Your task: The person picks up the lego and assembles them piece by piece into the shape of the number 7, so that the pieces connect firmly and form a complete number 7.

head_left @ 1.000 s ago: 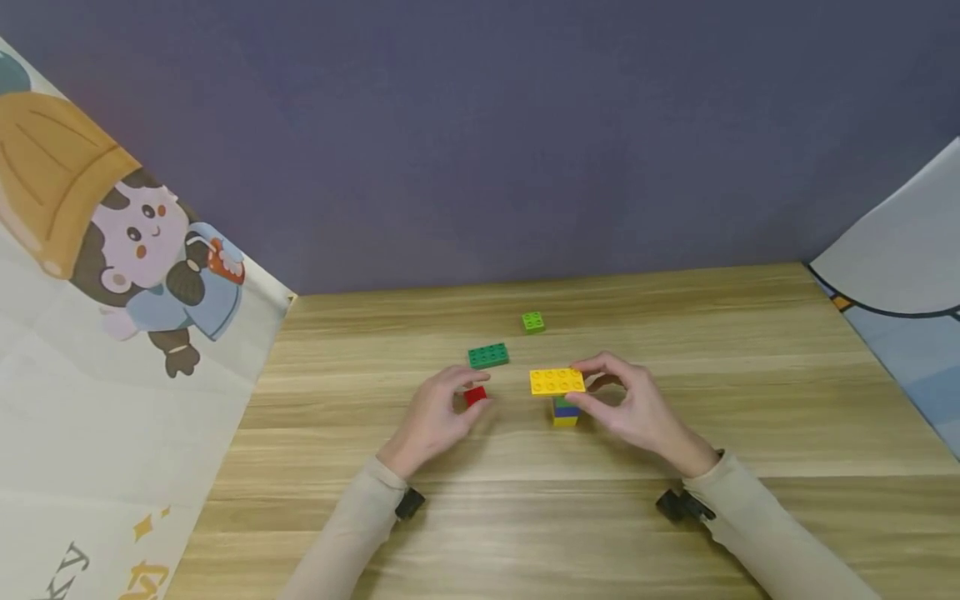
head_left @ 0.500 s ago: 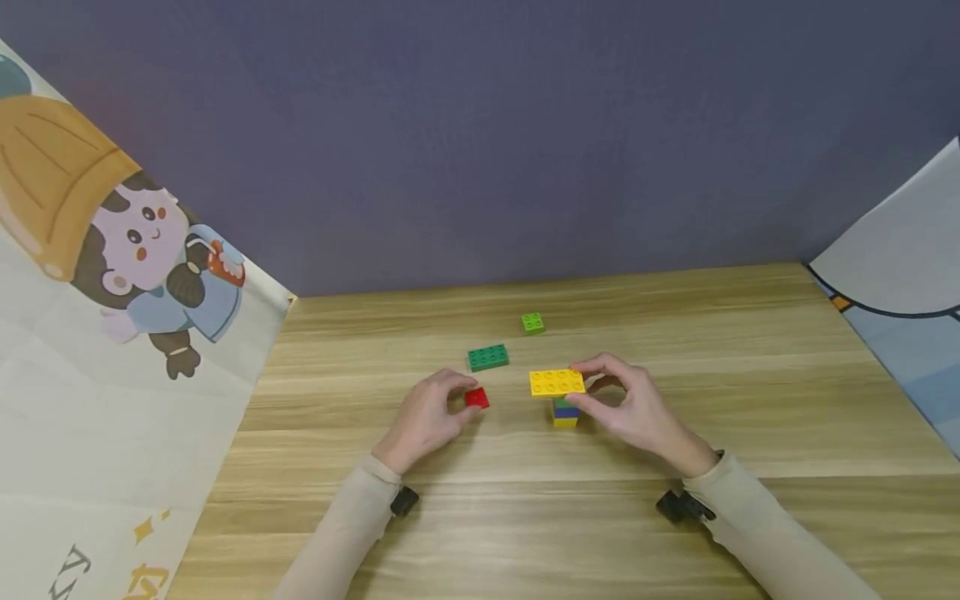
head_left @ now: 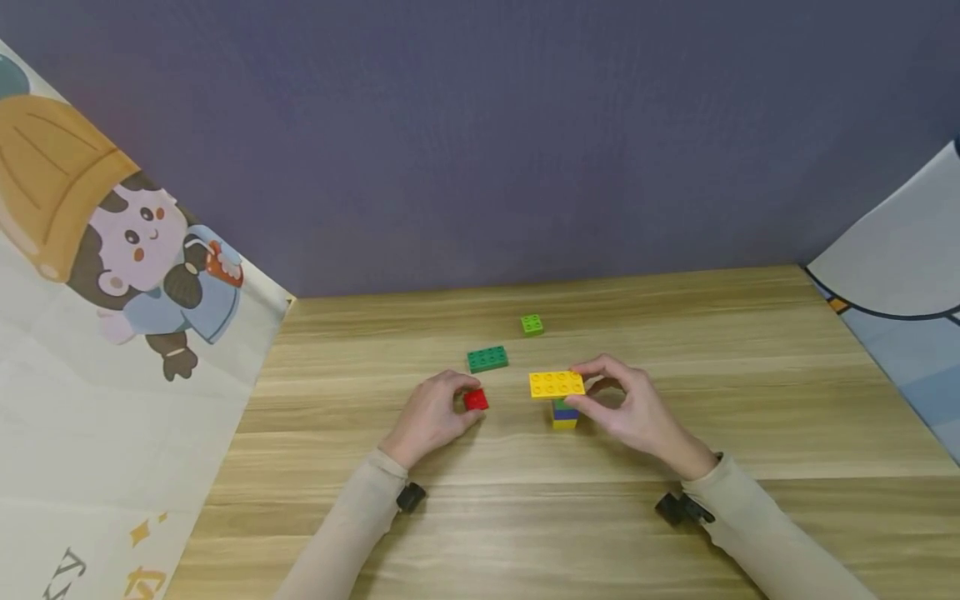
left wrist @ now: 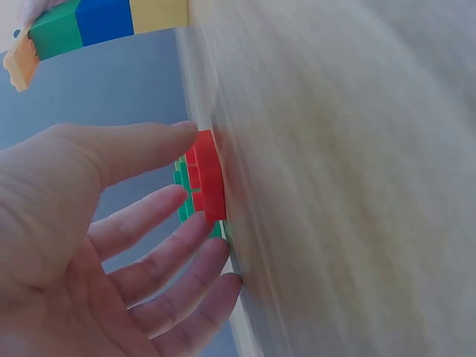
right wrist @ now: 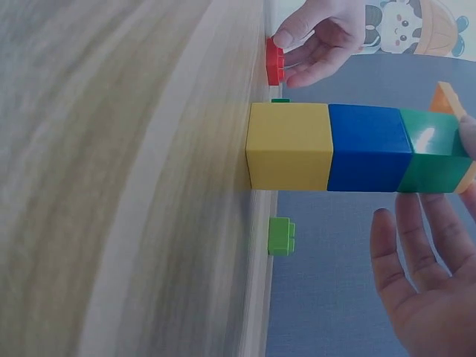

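Note:
A small red brick lies studs up on the wooden table. My left hand holds it between thumb and fingers; in the left wrist view the thumb meets one edge and a fingertip the opposite edge. To its right stands an upright stack of yellow, blue and green bricks. A flat yellow eight-stud plate lies over the top of the stack and juts out to the left. My right hand pinches the plate's right end between thumb and index finger. Whether the plate is pressed onto the studs, I cannot tell.
A dark green eight-stud brick lies just behind the left hand. Farther back is a small lime green brick. A dark blue-grey wall closes off the table's back edge, and a printed white sheet borders its left.
My left fingers have shifted slightly about the red brick, which has turned a little and shows more of its top. My right hand, the yellow plate and the stack keep their places.

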Action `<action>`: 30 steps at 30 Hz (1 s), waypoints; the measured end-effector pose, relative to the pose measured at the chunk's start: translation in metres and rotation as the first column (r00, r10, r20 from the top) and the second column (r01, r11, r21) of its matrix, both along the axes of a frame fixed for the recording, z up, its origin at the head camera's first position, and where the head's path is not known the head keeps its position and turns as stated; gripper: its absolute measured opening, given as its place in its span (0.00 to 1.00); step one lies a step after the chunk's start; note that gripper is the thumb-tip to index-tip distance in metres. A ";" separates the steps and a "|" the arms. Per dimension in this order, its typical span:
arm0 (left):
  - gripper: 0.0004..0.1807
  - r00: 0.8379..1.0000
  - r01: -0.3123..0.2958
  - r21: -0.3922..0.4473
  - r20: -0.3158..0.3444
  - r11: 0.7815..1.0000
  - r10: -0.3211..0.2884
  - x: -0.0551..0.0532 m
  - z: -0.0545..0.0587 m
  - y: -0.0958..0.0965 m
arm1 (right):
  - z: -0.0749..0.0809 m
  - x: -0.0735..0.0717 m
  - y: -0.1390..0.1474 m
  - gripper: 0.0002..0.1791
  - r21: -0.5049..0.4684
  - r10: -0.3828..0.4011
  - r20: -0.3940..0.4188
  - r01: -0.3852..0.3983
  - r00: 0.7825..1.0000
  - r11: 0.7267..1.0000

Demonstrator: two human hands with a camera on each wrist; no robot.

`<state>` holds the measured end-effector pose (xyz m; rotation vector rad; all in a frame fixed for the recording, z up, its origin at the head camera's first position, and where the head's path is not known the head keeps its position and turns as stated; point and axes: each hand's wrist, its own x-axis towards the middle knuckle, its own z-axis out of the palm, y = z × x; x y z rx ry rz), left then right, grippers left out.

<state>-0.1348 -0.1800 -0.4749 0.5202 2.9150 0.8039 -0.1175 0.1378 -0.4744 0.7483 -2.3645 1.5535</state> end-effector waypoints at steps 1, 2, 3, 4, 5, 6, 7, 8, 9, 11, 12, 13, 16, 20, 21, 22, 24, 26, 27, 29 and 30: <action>0.24 1.000 0.001 -0.003 0.001 1.000 -0.001 -0.001 -0.001 0.000 | 0.000 0.000 0.000 0.20 0.000 -0.001 0.000 0.001 1.000 1.000; 0.24 1.000 0.002 -0.006 0.002 1.000 -0.002 -0.001 -0.001 0.001 | -0.001 0.000 0.000 0.20 -0.001 -0.001 -0.001 0.001 1.000 1.000; 0.24 1.000 0.003 -0.006 0.005 1.000 -0.003 -0.001 -0.001 0.001 | -0.001 0.000 0.000 0.20 -0.001 -0.001 -0.001 0.001 1.000 1.000; 0.24 1.000 0.003 -0.006 0.006 1.000 -0.003 -0.002 -0.001 0.001 | -0.001 0.000 0.000 0.20 0.000 -0.001 0.000 0.001 1.000 1.000; 0.24 1.000 0.004 -0.004 0.007 1.000 -0.004 -0.002 -0.002 0.001 | -0.001 0.000 0.000 0.20 -0.001 -0.001 0.000 0.001 1.000 1.000; 0.24 1.000 0.005 -0.004 0.008 1.000 -0.005 -0.002 -0.002 0.001 | -0.001 0.000 0.000 0.20 -0.001 0.000 0.001 0.000 1.000 1.000; 0.24 1.000 0.005 -0.002 0.011 1.000 -0.005 -0.003 -0.003 0.001 | -0.001 0.000 0.000 0.20 -0.002 0.001 0.002 -0.001 1.000 1.000; 0.24 1.000 0.007 -0.002 0.012 1.000 -0.007 -0.003 -0.003 0.002 | -0.001 0.000 0.000 0.20 -0.003 0.002 0.004 -0.002 1.000 1.000; 0.23 1.000 0.008 0.000 0.014 1.000 -0.008 -0.004 -0.003 0.002 | -0.001 0.000 0.000 0.20 -0.003 0.002 0.005 -0.002 1.000 1.000; 0.23 1.000 0.011 0.001 0.016 1.000 -0.011 -0.005 -0.004 0.002 | 0.000 0.000 0.000 0.20 -0.005 0.003 0.007 -0.002 1.000 1.000; 0.23 1.000 0.012 0.002 0.017 1.000 -0.012 -0.005 -0.004 0.002 | 0.000 0.000 0.000 0.20 -0.006 0.002 0.008 -0.002 1.000 1.000; 0.23 1.000 0.014 0.004 0.018 1.000 -0.014 -0.006 -0.004 0.002 | 0.000 0.000 0.000 0.20 -0.008 0.000 0.008 0.000 1.000 1.000; 0.23 1.000 0.016 0.007 0.022 1.000 -0.016 -0.007 -0.004 0.002 | 0.001 0.000 -0.001 0.20 -0.013 0.001 0.006 -0.001 1.000 1.000; 0.22 0.999 0.020 0.004 0.029 1.000 -0.020 -0.008 -0.003 0.003 | 0.000 0.000 0.000 0.20 -0.013 0.000 0.002 0.000 1.000 1.000; 0.22 0.999 0.021 0.005 0.031 1.000 -0.021 -0.008 -0.003 0.004 | 0.000 -0.001 0.000 0.20 -0.012 -0.001 0.001 0.001 1.000 1.000; 0.22 0.999 0.022 0.002 0.033 1.000 -0.022 -0.008 -0.003 0.004 | -0.001 -0.001 0.000 0.20 -0.012 -0.001 0.000 0.001 1.000 1.000; 0.22 0.999 0.023 0.001 0.037 1.000 -0.023 -0.008 -0.003 0.004 | -0.001 -0.001 0.000 0.20 -0.013 0.001 -0.002 -0.001 1.000 1.000; 0.21 0.999 0.025 -0.002 0.039 1.000 -0.024 -0.008 -0.003 0.005 | -0.002 -0.001 0.000 0.20 -0.016 0.002 -0.003 -0.002 1.000 1.000; 0.21 0.999 0.025 -0.003 0.040 1.000 -0.025 -0.008 -0.003 0.005 | -0.002 -0.002 0.000 0.20 -0.017 0.003 -0.005 -0.004 1.000 1.000; 0.21 0.999 0.025 -0.008 0.038 1.000 -0.025 -0.008 -0.003 0.006 | -0.002 -0.002 0.000 0.20 -0.018 0.005 -0.006 -0.005 1.000 1.000; 0.21 0.999 0.023 -0.010 0.035 1.000 -0.023 -0.008 -0.003 0.006 | -0.002 -0.002 0.000 0.20 -0.017 0.004 -0.007 -0.004 1.000 1.000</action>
